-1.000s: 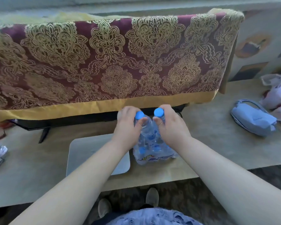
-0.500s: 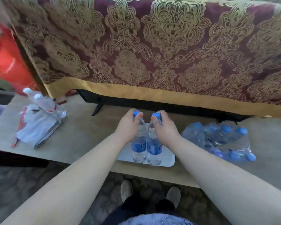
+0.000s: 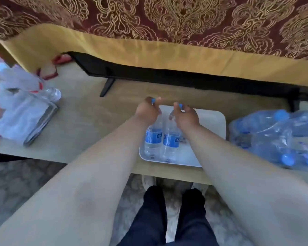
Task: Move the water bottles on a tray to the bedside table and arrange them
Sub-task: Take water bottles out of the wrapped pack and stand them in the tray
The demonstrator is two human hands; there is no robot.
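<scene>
Two clear water bottles with blue caps and blue labels stand side by side on the left part of a white tray [image 3: 212, 121]. My left hand [image 3: 147, 110] grips the left bottle [image 3: 153, 139] around its neck and cap. The right bottle [image 3: 171, 142] is held the same way at its top by my right hand [image 3: 186, 117]. Both bottles are upright and their bases look to be touching the tray. The tray lies near the front edge of a beige table [image 3: 89, 121].
A torn plastic pack of several more bottles [image 3: 274, 137] lies right of the tray. White plastic bags and a folded cloth [image 3: 20, 110] sit at the left. A black TV stand under a maroon and gold cloth [image 3: 167, 32] runs along the back.
I lifted two bottles out of the plastic pack, carried them left and set them down on the white tray. The view has shifted closer and leftward.
</scene>
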